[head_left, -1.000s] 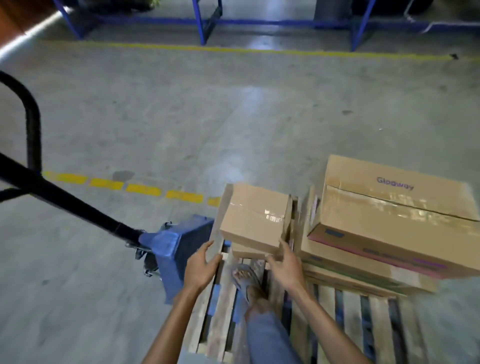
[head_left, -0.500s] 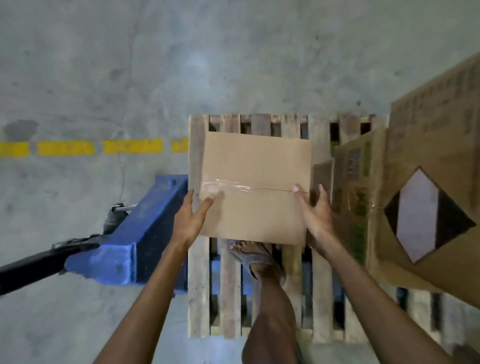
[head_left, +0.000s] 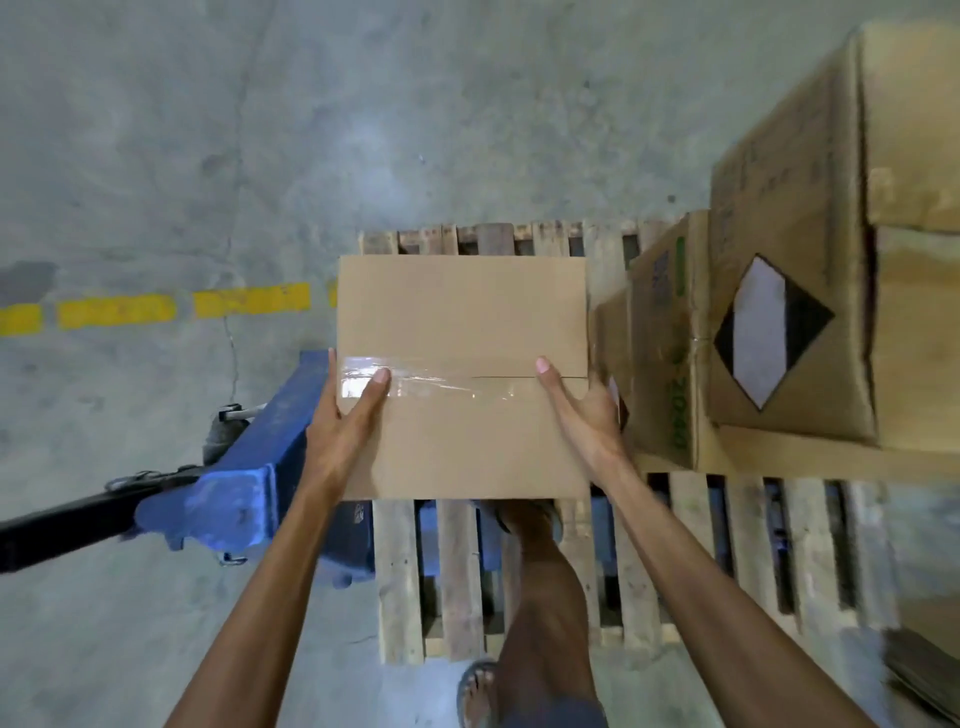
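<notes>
2 hands clamp the plain brown taped cardboard box (head_left: 462, 332) between them, left hand (head_left: 345, 421) and right hand (head_left: 582, 410), thumbs on top. Side-only grip: it may slip onto the sandalled foot (head_left: 530, 522) below. Underfoot, the gapped wooden slat pallet (head_left: 400, 571) could catch a step.

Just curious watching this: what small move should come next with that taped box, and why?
Probably lift it straight up a little: the left hand and right hand grip the taped box by its sides over the pallet, and stacked cartons crowd its right edge.
</notes>
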